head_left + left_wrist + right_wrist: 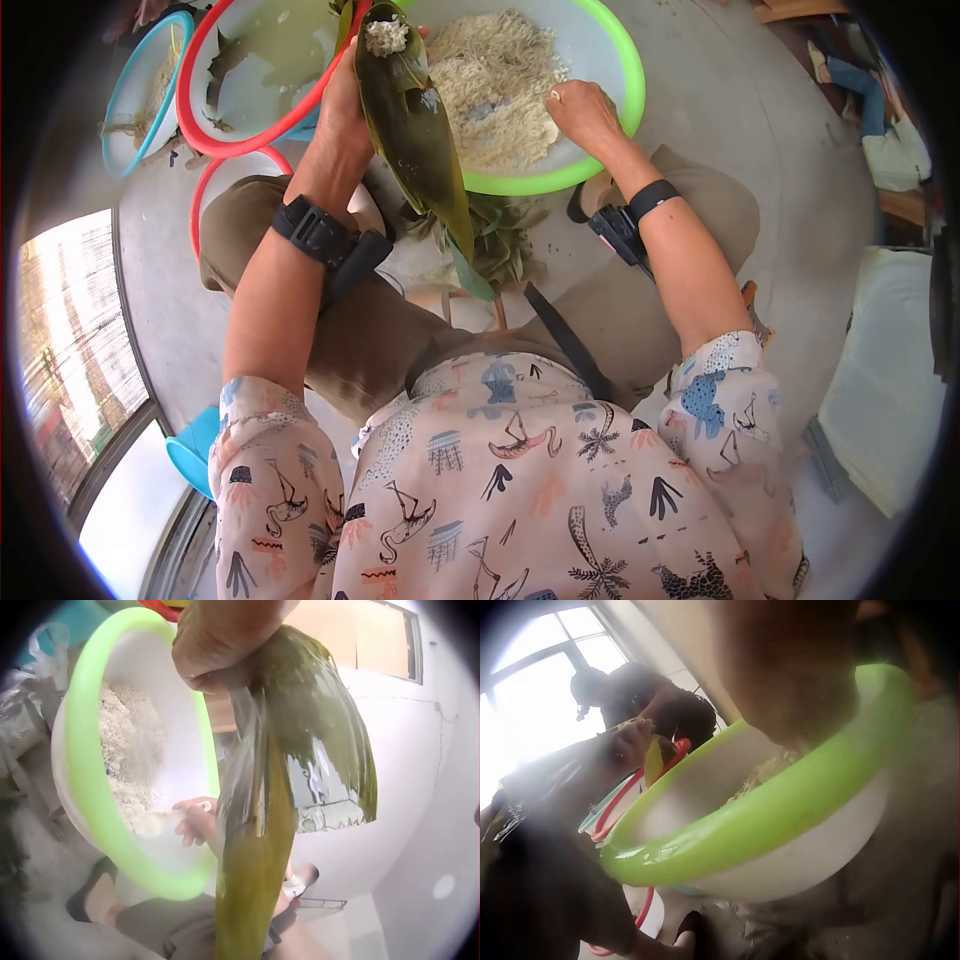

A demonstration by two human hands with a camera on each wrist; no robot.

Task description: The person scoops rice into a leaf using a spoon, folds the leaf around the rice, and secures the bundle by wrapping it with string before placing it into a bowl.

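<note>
My left hand (345, 105) grips long green leaves (410, 140) that hang down toward my lap. A small clump of white rice (386, 36) sits at their upper end. In the left wrist view the leaves (330, 757) look wet and glossy, overlapping under my curled fingers. My right hand (587, 115) is over the right side of a green-rimmed basin (632, 75) of pale, rice-like grains (500, 90). It holds a white spoon (159, 823), whose bowl is down at the grains in the left wrist view.
Left of the green basin stands a red-rimmed basin (187, 95) holding liquid and leaves. Beyond it is a blue-rimmed basin (112, 150). More leaves (495, 240) lie on the floor between my legs. Another person (641, 694) bends near the window.
</note>
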